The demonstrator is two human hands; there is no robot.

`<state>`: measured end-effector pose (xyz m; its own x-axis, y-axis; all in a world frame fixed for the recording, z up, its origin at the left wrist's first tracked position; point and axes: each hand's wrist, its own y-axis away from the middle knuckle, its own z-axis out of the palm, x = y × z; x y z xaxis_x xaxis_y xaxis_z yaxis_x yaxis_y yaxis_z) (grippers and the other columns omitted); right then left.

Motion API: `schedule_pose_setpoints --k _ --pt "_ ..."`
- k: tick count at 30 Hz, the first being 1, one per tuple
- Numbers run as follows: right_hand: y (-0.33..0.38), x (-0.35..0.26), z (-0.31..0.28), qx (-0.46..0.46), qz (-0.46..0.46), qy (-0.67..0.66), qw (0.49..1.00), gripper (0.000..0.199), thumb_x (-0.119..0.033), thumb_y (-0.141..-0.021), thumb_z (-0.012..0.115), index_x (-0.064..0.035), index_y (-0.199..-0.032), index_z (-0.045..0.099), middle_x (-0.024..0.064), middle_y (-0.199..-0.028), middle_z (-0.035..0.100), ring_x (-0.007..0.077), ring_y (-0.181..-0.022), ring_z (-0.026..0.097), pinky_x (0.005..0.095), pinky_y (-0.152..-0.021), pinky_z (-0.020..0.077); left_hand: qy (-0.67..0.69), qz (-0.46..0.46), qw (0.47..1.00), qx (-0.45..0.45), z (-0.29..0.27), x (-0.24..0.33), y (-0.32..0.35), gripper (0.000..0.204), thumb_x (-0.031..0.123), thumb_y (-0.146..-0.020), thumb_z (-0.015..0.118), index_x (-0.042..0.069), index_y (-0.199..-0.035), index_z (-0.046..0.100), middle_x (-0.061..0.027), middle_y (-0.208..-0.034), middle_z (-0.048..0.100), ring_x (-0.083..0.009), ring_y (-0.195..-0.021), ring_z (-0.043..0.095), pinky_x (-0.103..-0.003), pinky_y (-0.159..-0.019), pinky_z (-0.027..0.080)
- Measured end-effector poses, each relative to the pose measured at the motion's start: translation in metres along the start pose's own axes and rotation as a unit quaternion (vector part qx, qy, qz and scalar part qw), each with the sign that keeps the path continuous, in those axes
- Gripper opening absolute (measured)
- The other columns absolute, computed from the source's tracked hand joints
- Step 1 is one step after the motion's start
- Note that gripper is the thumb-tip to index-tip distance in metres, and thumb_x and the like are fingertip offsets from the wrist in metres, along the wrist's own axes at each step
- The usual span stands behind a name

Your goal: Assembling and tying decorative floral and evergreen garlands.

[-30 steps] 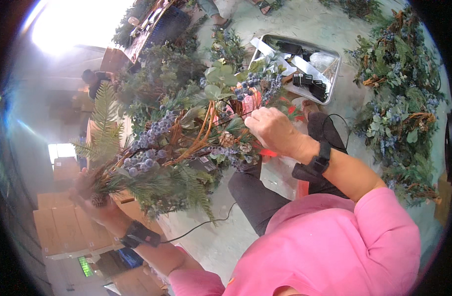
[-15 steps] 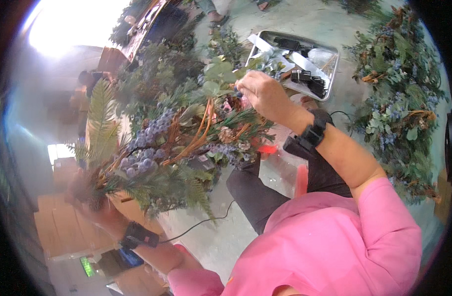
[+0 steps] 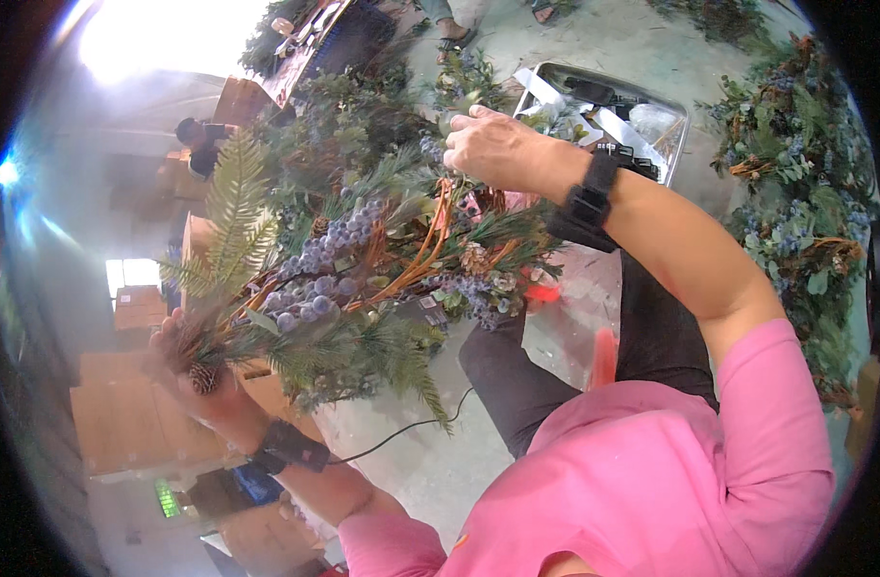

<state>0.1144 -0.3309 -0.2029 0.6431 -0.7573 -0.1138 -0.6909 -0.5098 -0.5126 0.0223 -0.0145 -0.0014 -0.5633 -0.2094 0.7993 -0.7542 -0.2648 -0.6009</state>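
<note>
An artificial greenery garland stretches in front of me, with pine needles, blue berries, brown twigs and a fern frond. My left hand is wrapped round its left end, beside a pine cone; the grip is slightly blurred. Over the garland's far right part is my right hand, its fingers curled together next to green leaves. What those fingers pinch, if anything, is hidden. Black straps with small devices sit on both wrists.
A metal tray with black boxes and white strips lies beyond my right hand. More garlands lie on the floor at the right. Cardboard boxes are stacked at the left. A black cable runs from my left wrist. Another person's foot shows at the far side.
The whole view has shifted, so things appear further right. My right hand has moved slightly left relative to the tray and garland. My left hand keeps hold of the garland's end.
</note>
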Motion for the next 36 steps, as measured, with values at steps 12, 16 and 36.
schedule_pose_setpoints --k 12,16,36 --pt "0.021 -0.018 -0.043 -0.220 0.087 -0.274 0.932 0.015 -0.015 -0.072 0.057 -0.0019 -0.076 0.062 0.0132 -0.073 0.057 0.0268 -0.076 0.058 0.0374 -0.065 0.0456 0.118 -0.041 0.991 -0.037 -0.051 0.006 0.021 0.036 0.037 -0.091 0.039 0.006 -0.106 0.050 -0.0100 -0.111 0.051 -0.0248 -0.111 0.045 -0.043 -0.092 0.040" --pt "0.008 0.012 -0.008 -0.114 0.138 -0.265 0.948 0.018 -0.012 -0.075 0.054 -0.0008 -0.088 0.058 0.0190 -0.087 0.060 0.0332 -0.078 0.058 0.0390 -0.070 0.0446 0.163 0.004 0.966 -0.199 -0.034 0.011 0.027 0.037 0.038 -0.091 0.040 0.005 -0.103 0.050 -0.0067 -0.105 0.051 -0.0241 -0.113 0.041 -0.041 -0.098 0.033" --pt "0.041 0.009 -0.024 -0.131 0.249 -0.384 0.879 0.046 -0.002 -0.067 0.059 -0.0081 -0.112 0.048 0.0175 -0.088 0.058 0.0296 -0.087 0.057 0.0374 -0.078 0.0446 0.175 -0.022 0.975 -0.139 -0.043 0.015 0.033 0.029 0.031 -0.091 0.041 0.006 -0.100 0.054 -0.0067 -0.103 0.054 -0.0239 -0.113 0.042 -0.044 -0.099 0.032"
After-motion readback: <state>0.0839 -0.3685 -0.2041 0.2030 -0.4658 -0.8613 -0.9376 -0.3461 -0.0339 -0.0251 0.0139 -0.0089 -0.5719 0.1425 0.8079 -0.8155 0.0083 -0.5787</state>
